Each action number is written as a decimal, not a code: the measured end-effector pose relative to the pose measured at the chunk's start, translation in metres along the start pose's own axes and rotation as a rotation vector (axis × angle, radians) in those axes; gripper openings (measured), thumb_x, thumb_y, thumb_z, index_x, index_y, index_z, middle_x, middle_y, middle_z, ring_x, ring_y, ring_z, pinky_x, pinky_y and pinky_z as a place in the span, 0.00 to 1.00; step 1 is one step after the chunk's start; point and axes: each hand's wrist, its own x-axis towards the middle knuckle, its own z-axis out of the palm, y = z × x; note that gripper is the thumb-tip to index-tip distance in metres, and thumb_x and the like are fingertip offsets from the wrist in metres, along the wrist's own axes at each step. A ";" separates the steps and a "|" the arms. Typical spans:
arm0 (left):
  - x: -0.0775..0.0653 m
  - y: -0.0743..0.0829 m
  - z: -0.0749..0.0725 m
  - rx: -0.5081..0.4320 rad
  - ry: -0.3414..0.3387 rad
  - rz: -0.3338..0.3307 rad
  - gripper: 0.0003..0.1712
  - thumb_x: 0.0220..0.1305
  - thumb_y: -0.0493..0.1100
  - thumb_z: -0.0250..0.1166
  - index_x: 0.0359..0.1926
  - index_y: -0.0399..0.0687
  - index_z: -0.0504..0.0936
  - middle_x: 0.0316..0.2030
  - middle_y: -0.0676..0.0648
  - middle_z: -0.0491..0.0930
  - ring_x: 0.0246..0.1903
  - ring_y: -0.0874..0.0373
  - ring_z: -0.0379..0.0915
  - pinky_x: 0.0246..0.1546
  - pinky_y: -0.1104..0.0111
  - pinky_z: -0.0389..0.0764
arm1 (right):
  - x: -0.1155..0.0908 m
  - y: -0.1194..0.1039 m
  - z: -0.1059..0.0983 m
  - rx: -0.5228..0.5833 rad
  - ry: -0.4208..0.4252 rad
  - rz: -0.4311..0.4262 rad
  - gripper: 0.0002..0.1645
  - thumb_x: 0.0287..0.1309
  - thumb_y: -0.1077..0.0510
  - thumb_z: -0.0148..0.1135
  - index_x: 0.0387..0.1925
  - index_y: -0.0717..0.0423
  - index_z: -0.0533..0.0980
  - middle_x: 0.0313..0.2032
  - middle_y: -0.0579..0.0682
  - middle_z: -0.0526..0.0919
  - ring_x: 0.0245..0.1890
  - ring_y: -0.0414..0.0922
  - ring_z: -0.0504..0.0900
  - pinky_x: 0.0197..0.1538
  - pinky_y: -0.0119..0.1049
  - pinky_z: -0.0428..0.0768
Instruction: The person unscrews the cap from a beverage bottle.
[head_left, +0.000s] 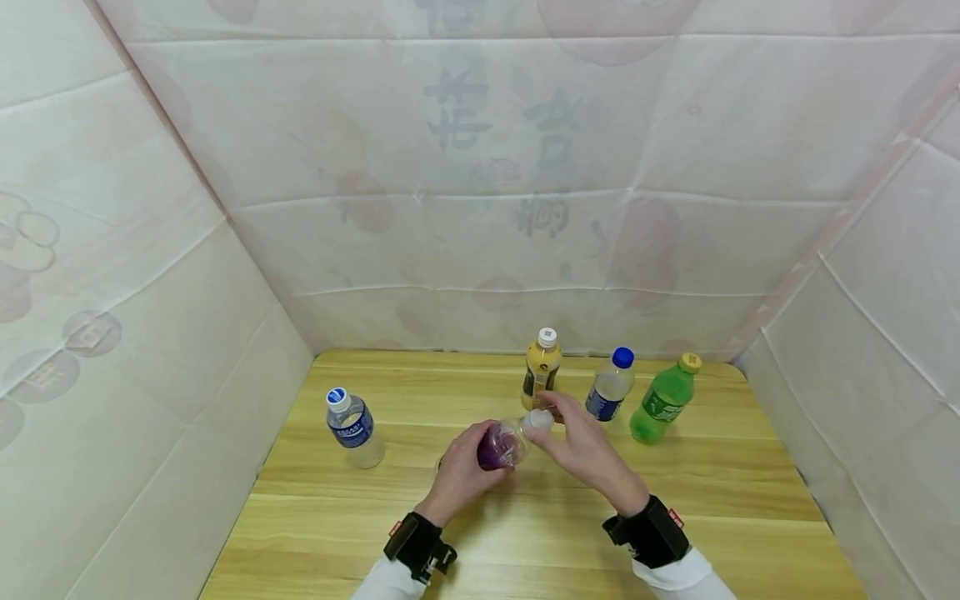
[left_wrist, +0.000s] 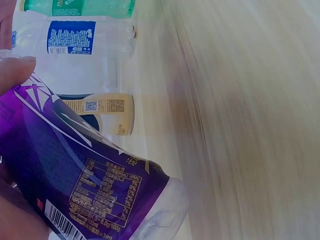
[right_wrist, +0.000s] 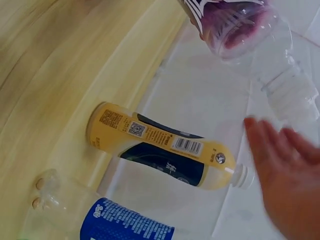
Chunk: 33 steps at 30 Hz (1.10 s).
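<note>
My left hand (head_left: 467, 467) grips a clear plastic bottle with a purple label (head_left: 501, 447), held tilted above the table with its top toward the right. In the left wrist view, a fingertip (left_wrist: 20, 70) lies across the upper part of this bottle (left_wrist: 100, 165), whose clear base shows below the label. Around the bottle's whitish cap (head_left: 537, 420) is my right hand (head_left: 588, 446), thumb and fingers spread on either side. Straight, slightly blurred fingers (right_wrist: 265, 145) of that hand show beside the cap (right_wrist: 292, 95) in the right wrist view.
Behind the hands stands a yellow bottle (head_left: 542, 367) with a white cap. Right of it are a blue-capped clear bottle (head_left: 611, 385) and a green bottle (head_left: 666, 400). A blue-labelled bottle (head_left: 356, 429) stands at left. Pale printed sheets (head_left: 465, 250) wall in the wooden table (head_left: 300, 533).
</note>
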 end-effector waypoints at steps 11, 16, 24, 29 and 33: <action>0.001 0.004 0.000 -0.042 -0.005 -0.030 0.41 0.53 0.47 0.82 0.65 0.40 0.75 0.58 0.40 0.80 0.57 0.44 0.78 0.56 0.48 0.81 | 0.004 -0.006 0.010 -0.146 0.159 0.071 0.32 0.65 0.35 0.67 0.51 0.58 0.83 0.30 0.42 0.81 0.27 0.36 0.76 0.30 0.34 0.75; 0.001 0.003 0.001 -0.031 -0.006 -0.018 0.41 0.53 0.46 0.82 0.65 0.40 0.75 0.58 0.40 0.80 0.57 0.45 0.78 0.56 0.49 0.82 | 0.004 -0.009 0.010 -0.135 0.157 0.050 0.25 0.63 0.40 0.71 0.47 0.57 0.83 0.30 0.43 0.81 0.27 0.37 0.75 0.29 0.33 0.75; 0.001 0.003 0.001 -0.036 -0.016 -0.025 0.41 0.53 0.47 0.82 0.65 0.40 0.75 0.58 0.40 0.80 0.57 0.44 0.78 0.57 0.49 0.81 | 0.003 -0.008 0.007 -0.062 0.119 0.016 0.21 0.63 0.50 0.74 0.51 0.58 0.82 0.39 0.47 0.85 0.36 0.41 0.83 0.37 0.35 0.83; 0.000 0.002 0.001 -0.040 -0.022 -0.030 0.41 0.54 0.47 0.82 0.65 0.40 0.75 0.59 0.40 0.80 0.58 0.44 0.78 0.57 0.48 0.81 | 0.003 -0.007 0.005 -0.017 0.082 -0.004 0.24 0.63 0.52 0.74 0.56 0.59 0.80 0.46 0.52 0.86 0.43 0.46 0.85 0.44 0.44 0.86; 0.000 0.001 0.001 -0.031 -0.015 -0.029 0.41 0.53 0.47 0.82 0.65 0.41 0.75 0.58 0.41 0.80 0.57 0.45 0.78 0.56 0.49 0.81 | 0.002 -0.006 0.004 -0.006 0.063 -0.031 0.26 0.62 0.54 0.74 0.58 0.61 0.79 0.50 0.56 0.85 0.47 0.50 0.85 0.48 0.51 0.86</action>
